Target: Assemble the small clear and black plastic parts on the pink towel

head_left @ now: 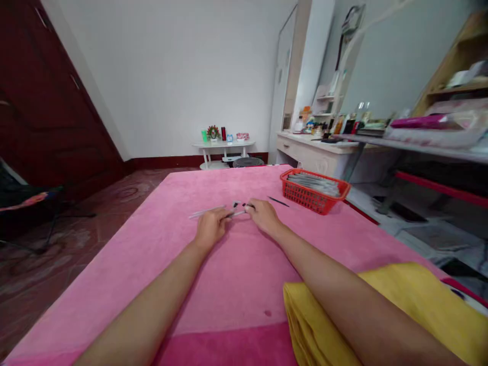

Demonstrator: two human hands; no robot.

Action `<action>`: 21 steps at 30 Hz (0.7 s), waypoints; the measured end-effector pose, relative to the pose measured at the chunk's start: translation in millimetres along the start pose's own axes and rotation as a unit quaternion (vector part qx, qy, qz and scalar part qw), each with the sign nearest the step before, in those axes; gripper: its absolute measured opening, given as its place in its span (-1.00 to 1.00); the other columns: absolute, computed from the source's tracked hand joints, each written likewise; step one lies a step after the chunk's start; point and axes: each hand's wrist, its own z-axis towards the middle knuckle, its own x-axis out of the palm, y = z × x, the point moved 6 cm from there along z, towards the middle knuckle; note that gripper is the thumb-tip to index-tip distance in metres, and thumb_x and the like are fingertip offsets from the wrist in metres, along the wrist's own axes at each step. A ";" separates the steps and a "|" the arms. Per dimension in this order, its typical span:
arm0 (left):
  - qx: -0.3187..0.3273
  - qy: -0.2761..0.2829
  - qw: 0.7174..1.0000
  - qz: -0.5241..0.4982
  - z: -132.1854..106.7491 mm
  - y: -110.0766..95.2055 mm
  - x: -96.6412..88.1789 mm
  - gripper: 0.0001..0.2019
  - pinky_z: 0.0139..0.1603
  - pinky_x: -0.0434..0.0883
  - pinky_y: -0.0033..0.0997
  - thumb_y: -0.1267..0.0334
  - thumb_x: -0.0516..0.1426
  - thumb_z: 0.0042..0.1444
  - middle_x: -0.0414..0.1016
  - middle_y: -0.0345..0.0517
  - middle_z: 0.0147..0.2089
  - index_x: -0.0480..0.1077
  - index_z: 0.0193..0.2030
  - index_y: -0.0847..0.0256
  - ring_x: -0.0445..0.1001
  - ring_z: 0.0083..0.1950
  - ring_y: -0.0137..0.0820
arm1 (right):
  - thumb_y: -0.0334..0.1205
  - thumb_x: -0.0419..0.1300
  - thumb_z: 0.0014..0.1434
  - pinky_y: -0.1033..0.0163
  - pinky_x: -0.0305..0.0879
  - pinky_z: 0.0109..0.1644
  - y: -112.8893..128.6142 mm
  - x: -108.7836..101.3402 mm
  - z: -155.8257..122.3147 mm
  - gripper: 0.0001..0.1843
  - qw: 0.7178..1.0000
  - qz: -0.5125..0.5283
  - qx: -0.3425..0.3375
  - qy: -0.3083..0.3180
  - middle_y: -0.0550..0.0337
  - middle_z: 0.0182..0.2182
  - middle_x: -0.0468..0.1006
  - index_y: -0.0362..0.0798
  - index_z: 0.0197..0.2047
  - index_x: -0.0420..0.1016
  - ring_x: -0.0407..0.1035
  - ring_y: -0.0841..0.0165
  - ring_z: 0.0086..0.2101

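Note:
On the pink cloth, my left hand [211,227] is closed around a thin, pale pen-like tube [238,213] with a dark part near the fingers. The tube's other end points at my right hand [264,214]. That hand is pinched, with a small dark piece [250,206] at its fingertips, too small to name. Small black pieces [236,204] lie just beyond the fingers. Left of them are thin clear sticks [206,211], partly behind my left hand. A slim dark stick [278,202] lies to the right of my right hand.
An orange-red plastic basket [305,197] holding many slim grey pen-like sticks stands at the far right of the cloth. A folded yellow cloth [404,290] lies under my right forearm. Beyond are a small white table [224,144] and a dresser [305,150].

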 end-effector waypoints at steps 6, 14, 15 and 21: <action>-0.001 -0.012 1.000 0.007 -0.5 3.2 -1.8 -0.68 -0.07 0.41 -0.37 0.38 0.03 0.10 0.53 -0.13 -0.06 0.48 -0.05 0.10 0.48 -0.07 -0.31 | -0.10 -0.10 0.24 0.34 -0.04 -0.48 -3.0 12.9 3.4 -0.54 0.996 0.077 0.041 0.032 0.13 -0.56 0.49 -0.12 -0.50 0.48 0.27 0.42 -0.53; -0.031 -0.002 0.999 -0.021 1.5 15.3 2.8 -0.68 -0.02 0.39 -0.36 0.36 0.04 0.10 0.51 -0.16 -0.02 0.47 -0.04 0.08 0.45 0.02 -0.31 | -0.09 0.09 0.13 0.39 0.02 -0.49 -6.9 16.9 3.4 -0.71 0.988 0.155 0.014 -0.008 0.23 -0.58 0.47 -0.11 -0.45 0.47 0.28 0.46 -0.55; -0.038 -0.001 0.999 -0.027 1.8 17.0 3.1 -0.68 -0.01 0.39 -0.36 0.37 0.04 0.10 0.51 -0.15 -0.01 0.48 -0.04 0.09 0.45 0.03 -0.31 | -0.14 0.12 0.11 0.39 0.03 -0.47 -5.3 14.4 2.6 -0.78 0.987 0.157 -0.001 -0.022 0.24 -0.57 0.48 -0.10 -0.42 0.48 0.29 0.46 -0.53; -0.042 -0.002 0.999 -0.028 2.8 15.3 0.7 -0.67 0.00 0.38 -0.39 0.40 0.04 0.09 0.50 -0.15 0.01 0.48 -0.04 0.09 0.45 0.02 -0.33 | -0.11 0.08 0.16 0.38 0.06 -0.43 0.9 1.3 -0.2 -0.71 0.989 0.133 -0.056 -0.036 0.23 -0.57 0.47 -0.08 -0.46 0.50 0.28 0.44 -0.51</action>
